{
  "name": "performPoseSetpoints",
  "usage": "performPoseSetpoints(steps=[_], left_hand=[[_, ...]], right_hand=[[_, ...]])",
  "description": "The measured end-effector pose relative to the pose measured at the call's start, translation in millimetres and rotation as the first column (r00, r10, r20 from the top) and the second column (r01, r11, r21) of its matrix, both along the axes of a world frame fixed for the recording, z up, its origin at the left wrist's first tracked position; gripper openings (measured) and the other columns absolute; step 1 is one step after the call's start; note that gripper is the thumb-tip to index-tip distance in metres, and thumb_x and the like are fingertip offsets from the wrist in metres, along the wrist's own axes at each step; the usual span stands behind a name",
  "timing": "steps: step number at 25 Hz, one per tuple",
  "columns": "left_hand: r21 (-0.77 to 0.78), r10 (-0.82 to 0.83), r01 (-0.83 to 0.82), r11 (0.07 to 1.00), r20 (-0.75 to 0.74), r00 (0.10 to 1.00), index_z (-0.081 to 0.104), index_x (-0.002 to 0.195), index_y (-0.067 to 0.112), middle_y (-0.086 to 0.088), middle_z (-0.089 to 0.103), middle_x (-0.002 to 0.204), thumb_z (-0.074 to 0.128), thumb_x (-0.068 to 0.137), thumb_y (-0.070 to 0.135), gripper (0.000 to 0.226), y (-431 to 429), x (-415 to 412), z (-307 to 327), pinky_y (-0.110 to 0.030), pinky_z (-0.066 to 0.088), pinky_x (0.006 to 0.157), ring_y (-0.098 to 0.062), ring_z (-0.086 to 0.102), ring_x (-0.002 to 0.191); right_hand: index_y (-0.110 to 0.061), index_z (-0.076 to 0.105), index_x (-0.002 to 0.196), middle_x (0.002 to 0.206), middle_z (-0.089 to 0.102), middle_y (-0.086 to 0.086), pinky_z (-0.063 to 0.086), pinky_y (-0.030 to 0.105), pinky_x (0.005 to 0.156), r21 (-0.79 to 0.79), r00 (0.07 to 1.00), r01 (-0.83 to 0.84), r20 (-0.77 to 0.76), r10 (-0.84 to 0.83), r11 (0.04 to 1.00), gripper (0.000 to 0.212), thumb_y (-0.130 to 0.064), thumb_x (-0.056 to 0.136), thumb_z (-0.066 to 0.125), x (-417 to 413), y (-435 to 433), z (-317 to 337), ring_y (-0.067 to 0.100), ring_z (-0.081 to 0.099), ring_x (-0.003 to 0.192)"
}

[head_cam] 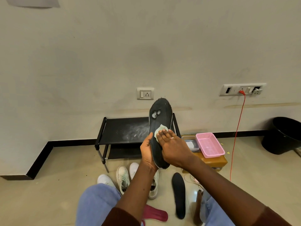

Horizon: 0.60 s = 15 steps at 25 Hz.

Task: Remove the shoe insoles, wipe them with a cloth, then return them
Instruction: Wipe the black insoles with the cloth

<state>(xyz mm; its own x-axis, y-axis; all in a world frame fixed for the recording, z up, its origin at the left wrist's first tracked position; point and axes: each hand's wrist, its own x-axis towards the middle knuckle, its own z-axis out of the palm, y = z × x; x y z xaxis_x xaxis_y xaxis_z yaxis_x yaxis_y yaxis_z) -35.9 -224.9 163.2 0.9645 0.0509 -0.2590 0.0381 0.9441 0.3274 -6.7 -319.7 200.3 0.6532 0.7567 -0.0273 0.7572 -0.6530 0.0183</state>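
Observation:
My left hand (147, 151) grips a black insole (160, 121) by its lower left edge and holds it upright in front of me; two worn pale spots show near its top. My right hand (172, 144) lies flat on the insole's face with straight fingers and presses a pale green cloth (160, 130) against it. A second black insole (179, 195) lies on the floor between my knees. A dark red insole (155, 213) lies near my left knee. Several white shoes (123, 177) stand on the floor below my hands.
A low black shoe rack (123, 131) stands against the wall behind the insole. To its right a pink basket (210, 145) and a clear plastic box (191, 143) rest on a brown box. A red cable (236, 137) hangs from a wall socket. A black bin (283, 136) stands far right.

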Motion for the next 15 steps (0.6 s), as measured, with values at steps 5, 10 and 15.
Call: performPoseSetpoints(steps=[5, 10, 15], left_hand=[[-0.019, 0.088, -0.088, 0.996, -0.014, 0.996, 0.076, 0.081, -0.001, -0.018, 0.072, 0.089, 0.039, 0.088, 0.035, 0.051, 2.3, 1.9, 2.0, -0.036, 0.059, 0.065, -0.028, 0.072, 0.077], [-0.053, 0.149, -0.148, 0.988, 0.004, 0.989, 0.076, 0.078, 0.001, -0.018, 0.072, 0.08, 0.042, 0.086, 0.03, 0.045, 2.8, 7.2, 7.0, -0.037, 0.059, 0.055, -0.029, 0.071, 0.065], [-0.115, 0.136, -0.138, 0.984, -0.018, 0.99, 0.057, 0.126, 0.005, -0.02, 0.056, 0.126, 0.046, 0.085, 0.036, 0.053, 4.2, 12.9, -4.2, -0.046, 0.054, 0.082, -0.035, 0.06, 0.103]], right_hand=[[-0.012, 0.004, 0.148, 0.156, 0.004, 0.007, -0.004, 0.025, 0.113, 0.049, 0.994, 0.015, -0.107, -0.009, 0.999, 0.056, -0.02, 0.098, 0.028, 0.5, -0.8, 8.4, 0.017, 0.001, 0.144], [-0.014, 0.007, 0.148, 0.155, 0.011, 0.006, 0.011, 0.029, 0.114, 0.066, 0.988, 0.012, -0.158, -0.001, 0.998, 0.056, -0.014, 0.097, 0.031, -40.8, -14.7, 13.5, 0.018, 0.01, 0.143], [-0.013, 0.009, 0.148, 0.155, 0.014, 0.007, 0.012, 0.028, 0.115, 0.086, 0.982, 0.081, -0.176, -0.065, 0.993, 0.055, -0.016, 0.097, 0.031, -56.1, -17.0, 8.2, 0.019, 0.011, 0.143]])
